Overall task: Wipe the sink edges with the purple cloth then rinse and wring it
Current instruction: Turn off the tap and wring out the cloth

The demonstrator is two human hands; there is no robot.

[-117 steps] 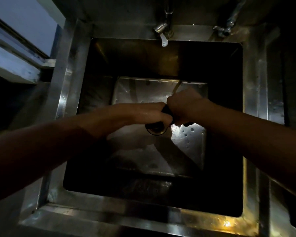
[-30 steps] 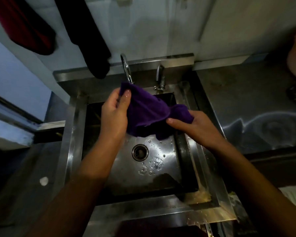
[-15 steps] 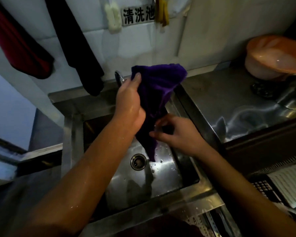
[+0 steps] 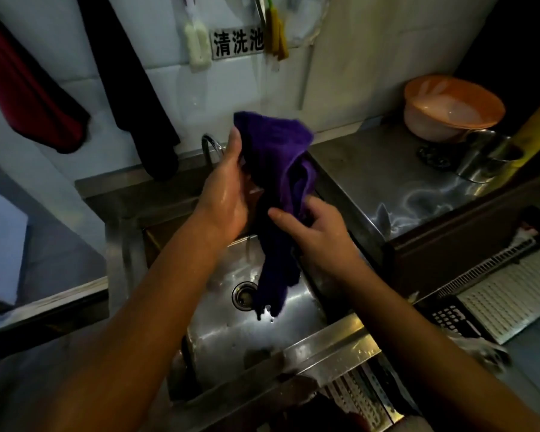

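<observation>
The purple cloth (image 4: 278, 169) hangs lengthwise above the steel sink (image 4: 325, 341), its dark lower end dripping over the drain (image 4: 243, 296). My left hand (image 4: 228, 194) grips the cloth's upper edge from the left. Lower down, my right hand (image 4: 312, 232) pinches the cloth's middle from the right. The tap (image 4: 209, 145) curves up just behind my left hand, partly hidden.
A steel counter (image 4: 396, 182) to the right holds an orange bowl (image 4: 452, 107) and a metal cup (image 4: 487, 157). Red and black cloths (image 4: 144, 98) hang on the tiled wall. A white slatted rack (image 4: 505, 294) lies at the lower right.
From wringing low in the sink, both hands have lifted the cloth up. It now hangs longer, and my right hand has moved up onto its middle. The view has tilted upward.
</observation>
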